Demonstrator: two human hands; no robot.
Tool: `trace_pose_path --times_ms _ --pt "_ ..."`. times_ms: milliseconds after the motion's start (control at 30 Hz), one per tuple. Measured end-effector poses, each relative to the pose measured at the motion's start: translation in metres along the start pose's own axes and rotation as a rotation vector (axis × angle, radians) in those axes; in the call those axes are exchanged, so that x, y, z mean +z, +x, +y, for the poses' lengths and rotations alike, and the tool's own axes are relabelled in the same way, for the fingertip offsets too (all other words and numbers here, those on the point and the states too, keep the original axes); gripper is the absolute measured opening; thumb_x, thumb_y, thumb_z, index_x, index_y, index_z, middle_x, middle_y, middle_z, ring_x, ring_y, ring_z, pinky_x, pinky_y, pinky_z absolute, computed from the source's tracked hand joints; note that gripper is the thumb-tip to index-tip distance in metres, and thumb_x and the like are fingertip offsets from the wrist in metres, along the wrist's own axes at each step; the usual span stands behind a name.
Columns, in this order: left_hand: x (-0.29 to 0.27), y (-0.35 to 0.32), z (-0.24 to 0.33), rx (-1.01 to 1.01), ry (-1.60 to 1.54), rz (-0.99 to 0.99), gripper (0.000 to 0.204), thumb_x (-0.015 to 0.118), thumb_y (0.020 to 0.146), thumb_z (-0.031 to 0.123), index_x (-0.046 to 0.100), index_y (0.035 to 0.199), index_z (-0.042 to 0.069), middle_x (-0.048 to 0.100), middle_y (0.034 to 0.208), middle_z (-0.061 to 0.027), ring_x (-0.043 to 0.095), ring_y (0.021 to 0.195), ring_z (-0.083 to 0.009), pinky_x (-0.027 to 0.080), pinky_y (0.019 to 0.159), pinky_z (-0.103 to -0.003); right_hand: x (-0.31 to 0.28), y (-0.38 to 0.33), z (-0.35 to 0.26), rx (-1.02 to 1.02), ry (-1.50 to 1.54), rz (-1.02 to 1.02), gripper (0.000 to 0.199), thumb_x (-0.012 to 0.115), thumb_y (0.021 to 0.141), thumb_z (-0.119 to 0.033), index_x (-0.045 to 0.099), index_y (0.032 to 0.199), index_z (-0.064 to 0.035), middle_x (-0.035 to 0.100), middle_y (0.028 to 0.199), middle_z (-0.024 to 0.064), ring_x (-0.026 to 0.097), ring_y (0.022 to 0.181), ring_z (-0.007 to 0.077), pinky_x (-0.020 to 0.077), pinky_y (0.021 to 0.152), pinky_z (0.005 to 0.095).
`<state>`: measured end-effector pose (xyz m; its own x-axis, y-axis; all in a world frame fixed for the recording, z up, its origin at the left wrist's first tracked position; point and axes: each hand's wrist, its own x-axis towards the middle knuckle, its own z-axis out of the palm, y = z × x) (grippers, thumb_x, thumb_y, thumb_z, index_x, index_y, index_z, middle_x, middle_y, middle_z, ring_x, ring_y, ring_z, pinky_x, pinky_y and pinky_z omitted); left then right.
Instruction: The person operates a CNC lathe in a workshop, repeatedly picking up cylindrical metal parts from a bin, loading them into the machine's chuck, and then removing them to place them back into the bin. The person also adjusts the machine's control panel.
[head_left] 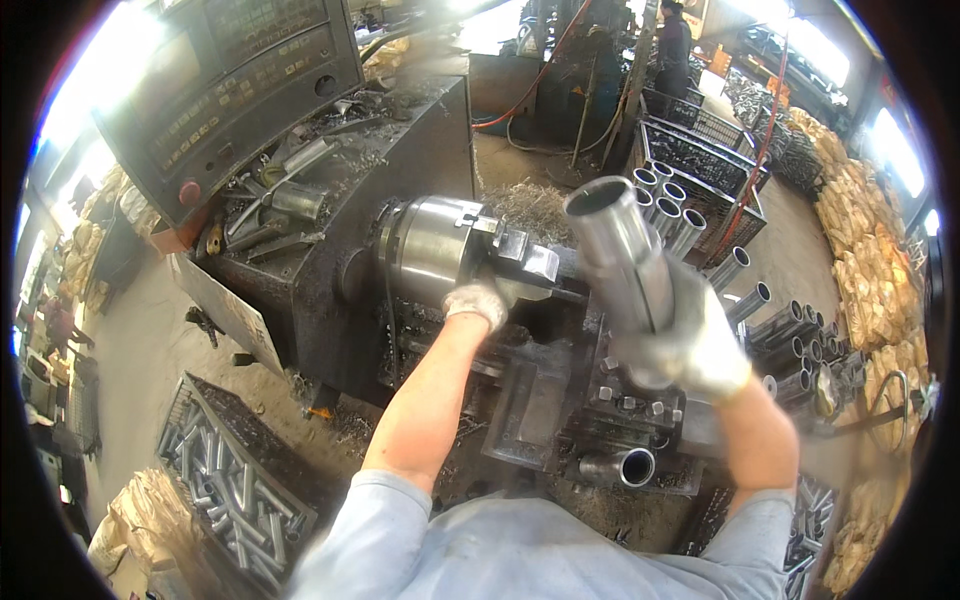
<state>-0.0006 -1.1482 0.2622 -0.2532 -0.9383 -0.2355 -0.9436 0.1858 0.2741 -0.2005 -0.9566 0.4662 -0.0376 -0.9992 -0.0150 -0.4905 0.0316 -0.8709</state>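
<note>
My right hand (690, 345), in a grey work glove, is closed round a shiny steel tube (620, 245) and holds it tilted up, open end toward the top, to the right of the lathe chuck. My left hand (480, 300), also gloved, reaches forward and rests at the front of the round steel chuck (425, 245), near its jaws (525, 255). Whether the left fingers grip anything is hidden. Another short tube (620, 467) lies on the dark tool block (610, 420) below my right hand.
The lathe's control panel (235, 85) stands upper left over a tray of tools and chips. Wire crates of tubes sit lower left (235, 490) and upper right (700, 165). More tubes stack at right (790, 340), beside filled sacks (870, 260). A person (672, 45) stands far back.
</note>
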Motion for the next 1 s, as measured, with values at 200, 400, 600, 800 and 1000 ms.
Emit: trace_pose_path --times_ms 200,400,600,800,1000 --pt "0.002 -0.023 -0.005 -0.040 -0.072 0.138 0.061 0.063 0.095 0.022 0.053 0.153 0.008 0.075 0.116 -0.0283 0.075 0.107 -0.0436 0.060 0.093 -0.053 -0.025 0.107 0.064 -0.204 -1.240 -0.055 0.053 0.080 0.074 -0.023 0.070 0.122 -0.0030 0.077 0.112 0.0228 0.077 0.102 0.0386 0.0616 0.089 0.0472" --pt "0.095 -0.156 -0.077 0.259 -0.422 0.461 0.042 0.070 0.094 0.018 0.069 0.134 0.007 0.077 0.102 -0.0240 0.076 0.087 -0.0416 0.063 0.075 -0.049 -0.007 0.185 0.167 -0.142 -1.143 -0.476 0.064 0.085 0.067 -0.046 0.075 0.112 -0.0015 0.079 0.098 0.0230 0.077 0.092 0.0406 0.0622 0.082 0.0478" --pt "0.187 -0.218 -0.213 -0.516 -1.278 0.220 0.027 0.067 0.098 0.029 0.070 0.110 0.005 0.072 0.083 -0.0092 0.071 0.066 -0.0233 0.058 0.061 -0.038 0.039 0.187 0.185 0.009 -0.985 -0.406 0.068 0.085 0.064 -0.040 0.072 0.117 0.0002 0.077 0.110 0.0261 0.076 0.104 0.0410 0.0604 0.090 0.0474" --pt "0.183 -0.194 -0.329 -0.844 -1.679 0.856 0.040 0.056 0.103 0.053 0.061 0.097 0.014 0.056 0.070 -0.0013 0.058 0.056 -0.0212 0.044 0.050 -0.037 0.025 0.189 0.186 0.024 -0.746 -0.489 0.076 0.086 0.073 -0.048 0.070 0.129 0.0016 0.078 0.110 0.0249 0.076 0.105 0.0355 0.0598 0.093 0.0459" --pt "0.152 -0.203 -0.374 -0.774 -2.140 0.542 0.052 0.044 0.106 0.065 0.053 0.077 0.023 0.044 0.061 0.0047 0.037 0.048 -0.0158 0.031 0.044 -0.033 0.033 0.221 0.206 0.189 -0.643 -0.574 0.065 0.095 0.062 -0.036 0.078 0.114 0.0007 0.079 0.097 0.0164 0.076 0.083 0.0276 0.0605 0.075 0.0414"
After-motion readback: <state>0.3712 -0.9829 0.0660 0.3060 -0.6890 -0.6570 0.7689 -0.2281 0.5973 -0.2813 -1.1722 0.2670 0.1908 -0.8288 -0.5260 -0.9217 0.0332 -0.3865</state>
